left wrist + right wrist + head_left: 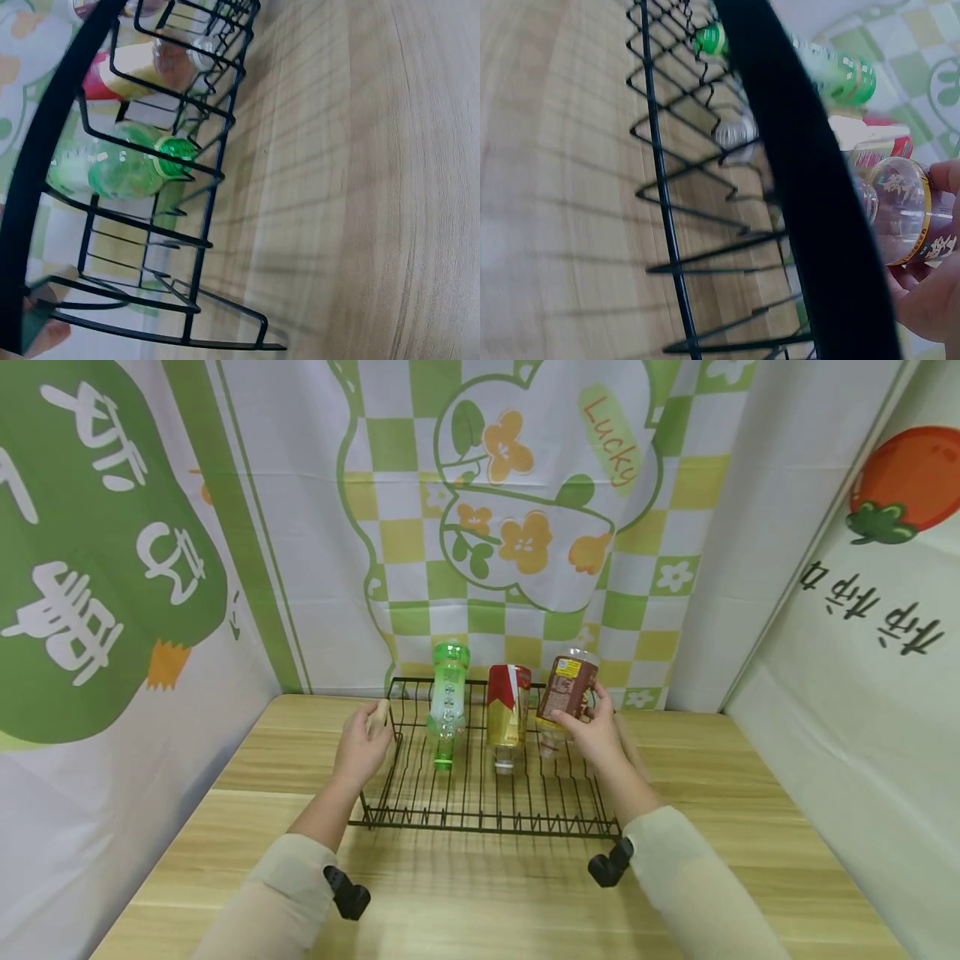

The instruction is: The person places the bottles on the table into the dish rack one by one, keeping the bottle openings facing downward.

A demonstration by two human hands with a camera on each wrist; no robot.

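My left hand grips the wooden handle at the left end of a black wire rack. My right hand holds a clear bottle with a dark red label by its sides, at the rack's right part. That bottle is tilted, its neck pointing down; the right wrist view shows its clear shoulder. Left of it, a bottle with a red and gold label stands neck-down in the rack. Farther left, a green bottle also stands upside down, its green cap among the wires.
The rack stands on a wood-grain table. Behind it hangs a green-and-white checked cloth with flower prints. Printed white cloths close off the left and right sides. A second wooden handle shows partly behind my right wrist.
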